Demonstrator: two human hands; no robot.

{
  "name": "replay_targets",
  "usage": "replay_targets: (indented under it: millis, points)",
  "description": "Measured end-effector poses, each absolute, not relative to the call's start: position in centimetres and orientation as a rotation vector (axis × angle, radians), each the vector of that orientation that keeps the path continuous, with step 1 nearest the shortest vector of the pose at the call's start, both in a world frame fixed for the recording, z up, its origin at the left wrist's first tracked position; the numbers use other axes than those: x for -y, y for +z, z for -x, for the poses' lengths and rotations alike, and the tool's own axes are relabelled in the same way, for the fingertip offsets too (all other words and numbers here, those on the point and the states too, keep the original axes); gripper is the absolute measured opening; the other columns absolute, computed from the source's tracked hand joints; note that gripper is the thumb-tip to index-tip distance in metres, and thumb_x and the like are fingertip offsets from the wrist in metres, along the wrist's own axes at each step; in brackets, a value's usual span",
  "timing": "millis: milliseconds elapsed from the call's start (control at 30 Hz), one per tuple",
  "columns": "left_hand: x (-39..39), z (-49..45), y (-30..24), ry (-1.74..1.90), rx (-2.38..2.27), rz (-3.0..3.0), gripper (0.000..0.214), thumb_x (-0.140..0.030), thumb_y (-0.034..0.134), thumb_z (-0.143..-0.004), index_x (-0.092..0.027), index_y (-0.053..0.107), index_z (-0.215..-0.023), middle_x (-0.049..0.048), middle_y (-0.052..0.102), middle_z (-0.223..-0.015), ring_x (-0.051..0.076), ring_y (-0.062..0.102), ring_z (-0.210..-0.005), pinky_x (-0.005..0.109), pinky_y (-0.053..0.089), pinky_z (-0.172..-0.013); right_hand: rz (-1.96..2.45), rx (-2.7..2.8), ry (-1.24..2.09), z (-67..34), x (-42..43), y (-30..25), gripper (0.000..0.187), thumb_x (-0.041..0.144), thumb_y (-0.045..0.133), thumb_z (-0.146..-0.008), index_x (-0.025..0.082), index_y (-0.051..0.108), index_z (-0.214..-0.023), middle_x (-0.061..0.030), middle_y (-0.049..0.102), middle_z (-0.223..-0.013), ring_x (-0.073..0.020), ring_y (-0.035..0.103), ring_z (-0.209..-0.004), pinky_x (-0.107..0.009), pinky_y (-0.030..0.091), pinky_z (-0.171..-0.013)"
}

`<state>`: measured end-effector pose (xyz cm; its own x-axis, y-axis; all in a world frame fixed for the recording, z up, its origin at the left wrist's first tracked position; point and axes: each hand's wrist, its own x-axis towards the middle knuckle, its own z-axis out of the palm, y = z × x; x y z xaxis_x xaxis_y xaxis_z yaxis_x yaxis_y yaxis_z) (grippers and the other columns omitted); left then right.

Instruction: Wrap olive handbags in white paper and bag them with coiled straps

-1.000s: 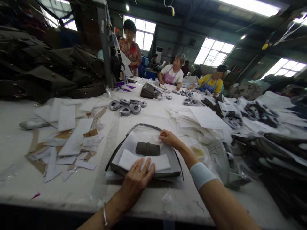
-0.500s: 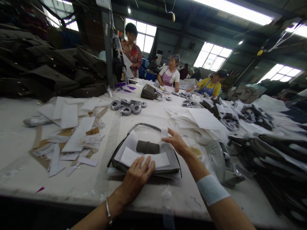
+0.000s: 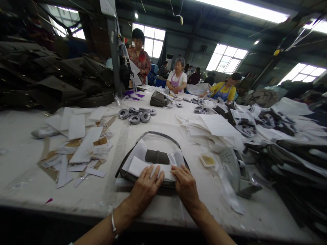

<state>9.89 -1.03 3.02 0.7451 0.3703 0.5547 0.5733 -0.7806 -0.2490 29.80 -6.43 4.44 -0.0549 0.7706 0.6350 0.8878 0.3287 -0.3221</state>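
A dark grey-green handbag (image 3: 122, 175) lies on the table in front of me, its curved handle (image 3: 158, 134) pointing away. White foam sheet (image 3: 139, 148) covers much of its front, leaving a dark flap with a strap (image 3: 156, 157) showing. Across the lower part runs a folded white foam strip (image 3: 135, 166). My left hand (image 3: 149, 182) rests on this strip with fingers stretched out flat. At the strip's right end my right hand (image 3: 186, 183) has its fingers curled in and pressed down. A shiny piece of clear tape (image 3: 173, 158) shows just beyond its fingertips.
A tape dispenser (image 3: 231, 170) stands to the right, a clear strip hanging from it. Beside it sits a small tray (image 3: 207, 160). Paper pieces (image 3: 85, 146) are heaped left, wrapped coils (image 3: 134, 117) and white sheets (image 3: 212, 127) farther back. Dark bags (image 3: 293, 160) are stacked right.
My right hand has come down and toward me from near the handle, bringing the tape piece to the foam strip's right end. My left hand has stayed put.
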Motion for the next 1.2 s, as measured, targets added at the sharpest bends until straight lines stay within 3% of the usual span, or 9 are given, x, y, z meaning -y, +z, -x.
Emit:
replay_targets:
  millis: [200,300,433,600,700,800,900,1033,1200]
  points:
    - [1.0,-11.9,8.2,-0.287,0.679,2.814,0.049,-0.052,0.062,-0.086,-0.009,0.067,-0.109,0.0201,0.068,-0.113,0.038,0.056,-0.118,0.058,0.04,-0.101,1.382,1.817,-0.3,-29.8,6.6,3.6,0.034,-0.001,0.04,-0.086,0.021,0.064,-0.095,-0.0052,0.074,-0.104,-0.0173,0.069,-0.102,-0.039,0.049,-0.102]
    - [0.1,-14.8,10.6,-0.073,0.656,2.99,0.03,-0.032,0.052,-0.095,-0.011,0.07,-0.084,0.0157,0.07,-0.088,0.03,0.065,-0.093,0.045,0.051,-0.08,1.374,1.804,-0.314,-29.9,6.5,3.5,0.03,0.003,0.043,-0.089,0.021,0.065,-0.099,-0.006,0.074,-0.103,-0.0185,0.07,-0.098,-0.039,0.051,-0.101]
    - [-2.0,-16.5,10.9,-0.125,0.734,3.195,0.017,-0.024,0.054,-0.089,-0.017,0.068,-0.083,0.0066,0.069,-0.084,0.019,0.062,-0.066,0.029,0.046,-0.058,1.386,1.758,-0.321,-29.9,6.5,3.2,0.029,0.006,0.043,-0.091,0.02,0.066,-0.101,-0.0063,0.075,-0.094,-0.019,0.071,-0.088,-0.038,0.053,-0.097]
    - [-3.7,-14.9,8.1,-0.539,0.992,3.299,0.023,-0.019,0.044,-0.095,-0.016,0.062,-0.081,0.0017,0.063,-0.08,0.013,0.06,-0.072,0.023,0.044,-0.067,1.429,1.698,-0.113,-29.7,6.6,3.7,0.021,0.014,0.051,-0.092,0.022,0.069,-0.096,-0.0056,0.075,-0.1,-0.0205,0.07,-0.096,-0.038,0.05,-0.099]
    - [-3.2,-14.4,6.2,-0.745,0.895,3.202,0.015,-0.019,0.047,-0.095,-0.018,0.058,-0.086,0.0019,0.063,-0.086,0.015,0.058,-0.078,0.025,0.043,-0.069,1.571,1.583,0.223,-30.4,6.4,5.5,0.017,0.023,0.055,-0.091,0.022,0.072,-0.09,-0.0048,0.075,-0.094,-0.0224,0.07,-0.089,-0.035,0.054,-0.086]
    - [-2.7,-14.7,5.3,-0.734,0.729,3.078,0.014,-0.02,0.048,-0.096,-0.02,0.056,-0.085,0.002,0.062,-0.085,0.018,0.054,-0.079,0.03,0.04,-0.068,1.68,1.355,0.628,-32.1,5.3,7.9,0.025,0.039,0.061,-0.088,0.019,0.073,-0.076,-0.0035,0.073,-0.077,-0.0212,0.067,-0.075,-0.03,0.052,-0.07]
    - [-2.7,-15.1,5.3,-0.669,0.702,3.075,0.012,-0.019,0.049,-0.096,-0.02,0.055,-0.087,0.0014,0.062,-0.087,0.019,0.052,-0.079,0.032,0.038,-0.068,1.508,1.04,0.907,-34.5,3.0,9.5,0.034,0.05,0.069,-0.08,0.017,0.073,-0.078,-0.0055,0.074,-0.079,-0.0213,0.069,-0.078,-0.032,0.053,-0.076]
    - [-3.2,-15.2,5.5,-0.612,0.766,3.162,0.005,-0.02,0.054,-0.094,-0.02,0.056,-0.089,0.0006,0.062,-0.09,0.019,0.052,-0.082,0.032,0.038,-0.069,1.273,0.5,0.958,-37.3,-0.8,10.0,0.033,0.043,0.084,-0.064,0.016,0.067,-0.075,-0.0077,0.075,-0.079,-0.0204,0.071,-0.075,-0.032,0.056,-0.075]
    - [-3.4,-15.2,5.4,-0.634,0.845,3.221,0.003,-0.021,0.058,-0.092,-0.021,0.057,-0.089,-0.0001,0.063,-0.092,0.019,0.054,-0.085,0.032,0.039,-0.072,1.249,0.384,0.845,-37.5,-2.1,10.0,0.028,0.039,0.081,-0.068,0.018,0.064,-0.076,-0.0045,0.075,-0.075,-0.0185,0.072,-0.071,-0.032,0.058,-0.072]
